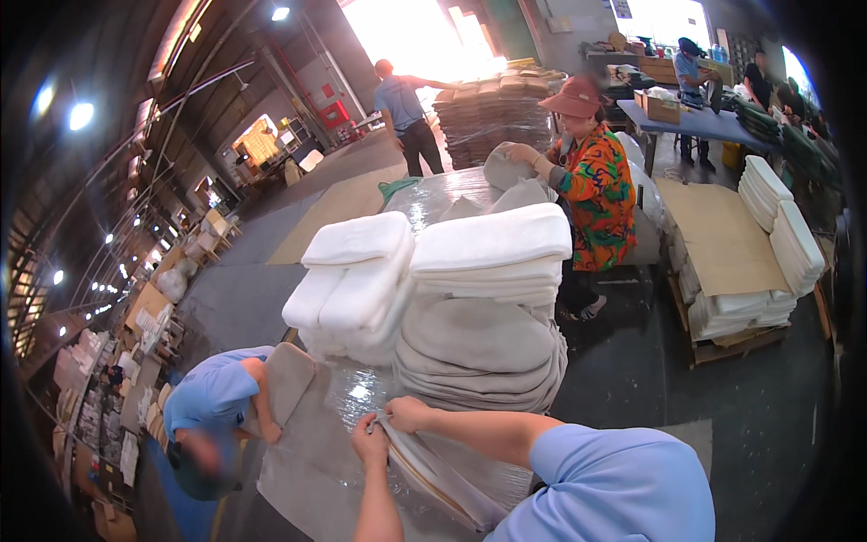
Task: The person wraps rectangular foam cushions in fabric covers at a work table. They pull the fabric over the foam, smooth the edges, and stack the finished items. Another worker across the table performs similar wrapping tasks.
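Note:
Both my hands pinch the upper edge of a grey fabric cover (442, 479), which slants down toward my body over the table. A thin yellowish line runs along its open side. My left hand (369, 441) is closed on the edge at the corner. Close beside it, my right hand (409, 415) is closed on the same edge, knuckles up. Just beyond them lies a stack of rounded grey cushion covers (477, 339). Folded white padding sheets (490, 239) rest on or behind that stack, and another pile of white padding (348, 271) stands to its left.
The table (312, 470) has shiny plastic film on it. At left, a person in blue (212, 388) bends over a grey cushion (287, 378). Across, a person in a patterned shirt (596, 194) handles grey fabric. A loaded pallet (722, 244) stands at right; brown stacks (497, 117) stand behind.

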The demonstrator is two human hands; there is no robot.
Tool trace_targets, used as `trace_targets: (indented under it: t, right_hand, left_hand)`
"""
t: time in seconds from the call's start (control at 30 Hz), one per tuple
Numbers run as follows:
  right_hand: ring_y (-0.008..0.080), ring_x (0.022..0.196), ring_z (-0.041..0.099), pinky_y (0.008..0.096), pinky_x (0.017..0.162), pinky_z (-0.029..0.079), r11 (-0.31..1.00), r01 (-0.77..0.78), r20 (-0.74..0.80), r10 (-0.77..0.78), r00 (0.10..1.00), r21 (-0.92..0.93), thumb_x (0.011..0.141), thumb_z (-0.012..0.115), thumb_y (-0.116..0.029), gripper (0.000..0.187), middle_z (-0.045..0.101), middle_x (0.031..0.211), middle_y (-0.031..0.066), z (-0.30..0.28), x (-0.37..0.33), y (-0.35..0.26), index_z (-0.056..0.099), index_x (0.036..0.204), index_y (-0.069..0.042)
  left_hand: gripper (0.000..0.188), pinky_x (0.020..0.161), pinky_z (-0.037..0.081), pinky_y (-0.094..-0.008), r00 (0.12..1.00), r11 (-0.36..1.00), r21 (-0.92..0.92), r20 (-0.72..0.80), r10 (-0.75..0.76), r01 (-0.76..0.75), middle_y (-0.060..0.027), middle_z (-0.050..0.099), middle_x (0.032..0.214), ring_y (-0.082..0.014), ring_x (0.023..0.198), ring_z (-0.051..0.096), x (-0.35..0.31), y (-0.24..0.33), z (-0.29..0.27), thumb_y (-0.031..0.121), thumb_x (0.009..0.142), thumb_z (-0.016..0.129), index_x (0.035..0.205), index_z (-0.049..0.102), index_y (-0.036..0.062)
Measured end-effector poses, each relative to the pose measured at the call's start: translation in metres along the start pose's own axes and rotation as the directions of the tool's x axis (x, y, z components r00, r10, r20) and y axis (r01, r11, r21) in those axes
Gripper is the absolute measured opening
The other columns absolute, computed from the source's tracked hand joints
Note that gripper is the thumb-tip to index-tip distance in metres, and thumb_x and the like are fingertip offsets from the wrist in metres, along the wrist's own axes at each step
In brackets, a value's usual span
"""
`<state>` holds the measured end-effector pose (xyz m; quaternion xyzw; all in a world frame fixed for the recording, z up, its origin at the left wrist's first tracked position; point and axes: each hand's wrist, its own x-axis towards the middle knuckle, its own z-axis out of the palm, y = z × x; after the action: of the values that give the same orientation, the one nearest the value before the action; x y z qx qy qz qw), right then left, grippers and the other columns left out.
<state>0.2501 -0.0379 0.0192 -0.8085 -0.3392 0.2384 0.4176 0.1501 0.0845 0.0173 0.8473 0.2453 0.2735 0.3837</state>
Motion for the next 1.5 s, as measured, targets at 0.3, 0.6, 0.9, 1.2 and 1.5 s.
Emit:
trace_targets:
  t: [0.3, 0.6, 0.9, 1.2, 1.5]
  right_hand:
    - [0.0371, 0.084, 0.077, 0.0473, 0.080, 0.061, 0.998, 0.065, -0.086, -0.064, 0.994, 0.009, 0.091, 0.061, -0.025, 0.036, 0.076, 0.097, 0.0242, -0.004, 0.024, 0.033, 0.076, 0.114, -0.002]
    - [0.0327, 0.069, 0.076, 0.0434, 0.062, 0.061, 0.999, -0.030, 0.277, 0.041, 0.960, -0.044, 0.100, 0.055, -0.037, 0.044, 0.076, 0.085, 0.0217, -0.022, 0.034, -0.006, 0.076, 0.107, 0.002]
    - [0.0460, 0.094, 0.073, 0.0545, 0.081, 0.057, 0.840, 0.454, 0.260, -0.386, 0.885, -0.297, 0.092, 0.062, -0.022, 0.027, 0.074, 0.096, 0.0270, 0.003, 0.040, 0.003, 0.075, 0.104, -0.002]
    - [0.0434, 0.089, 0.071, 0.0548, 0.078, 0.055, 0.797, 0.537, 0.243, -0.483, 0.841, -0.277, 0.087, 0.062, -0.013, 0.011, 0.072, 0.090, 0.0198, 0.003, 0.004, 0.009, 0.066, 0.090, -0.002]
    - [0.0377, 0.078, 0.071, 0.0501, 0.073, 0.055, 0.885, 0.433, 0.273, -0.380, 0.884, -0.168, 0.102, 0.059, -0.026, 0.027, 0.069, 0.085, 0.0182, -0.007, 0.000, 0.002, 0.066, 0.096, 0.000]
  left_hand:
    - [0.015, 0.087, 0.054, -0.0430, 0.995, 0.992, 0.082, 0.050, 0.091, -0.094, -0.0144, 0.071, 0.103, -0.0299, 0.095, 0.067, 0.024, 0.003, 0.016, 0.014, 0.092, 0.076, 0.104, 0.078, 0.0055]
    - [0.017, 0.089, 0.053, -0.0338, 0.991, 0.956, -0.272, 0.101, -0.087, 0.111, -0.0112, 0.071, 0.109, -0.0185, 0.101, 0.067, 0.026, -0.031, 0.015, 0.015, 0.100, 0.072, 0.105, 0.075, -0.0007]
    - [0.033, 0.098, 0.050, -0.0377, 0.976, 0.874, -0.445, -0.005, -0.220, 0.195, -0.0150, 0.071, 0.118, -0.0240, 0.110, 0.066, 0.025, -0.054, 0.024, 0.026, 0.106, 0.057, 0.105, 0.074, -0.0020]
    - [0.031, 0.104, 0.043, -0.0360, 0.974, 0.912, -0.389, -0.126, -0.190, 0.128, -0.0111, 0.060, 0.125, -0.0214, 0.118, 0.055, -0.015, -0.047, 0.035, 0.025, 0.109, 0.055, 0.099, 0.073, 0.0014]
    - [0.031, 0.101, 0.044, -0.0342, 0.964, 0.856, -0.494, -0.117, -0.237, 0.151, -0.0086, 0.057, 0.124, -0.0182, 0.114, 0.054, -0.016, -0.042, 0.031, 0.024, 0.111, 0.054, 0.096, 0.071, 0.0021]
